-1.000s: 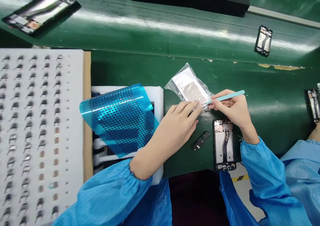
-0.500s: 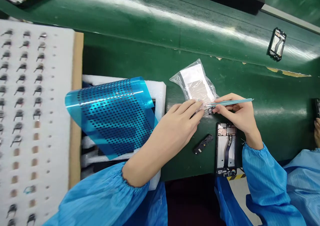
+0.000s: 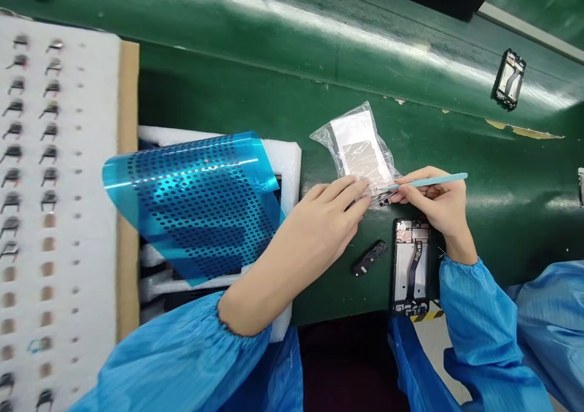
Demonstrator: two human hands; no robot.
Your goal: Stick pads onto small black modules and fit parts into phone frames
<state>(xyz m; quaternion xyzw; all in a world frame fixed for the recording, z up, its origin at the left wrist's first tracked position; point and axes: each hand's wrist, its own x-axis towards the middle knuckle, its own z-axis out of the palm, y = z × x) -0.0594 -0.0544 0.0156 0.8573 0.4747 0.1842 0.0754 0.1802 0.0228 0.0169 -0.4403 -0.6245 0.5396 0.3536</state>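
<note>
The clear plastic bag (image 3: 325, 137) lies on the green tabletop (image 3: 502, 235), with a pale sheet (image 3: 362, 150) inside. The left hand (image 3: 319, 223) has its fingers on the bag's lower edge (pinching or only pressing, I cannot tell). The right hand (image 3: 433, 199) grips slim light-blue tweezers (image 3: 438, 181), their tips at the bag's lower corner. Below the bag lie a black-framed phone housing (image 3: 404, 266) and a small black part (image 3: 369, 258); left of it, blue perforated film (image 3: 196, 205) arches over a white foam tray (image 3: 283, 162).
</note>
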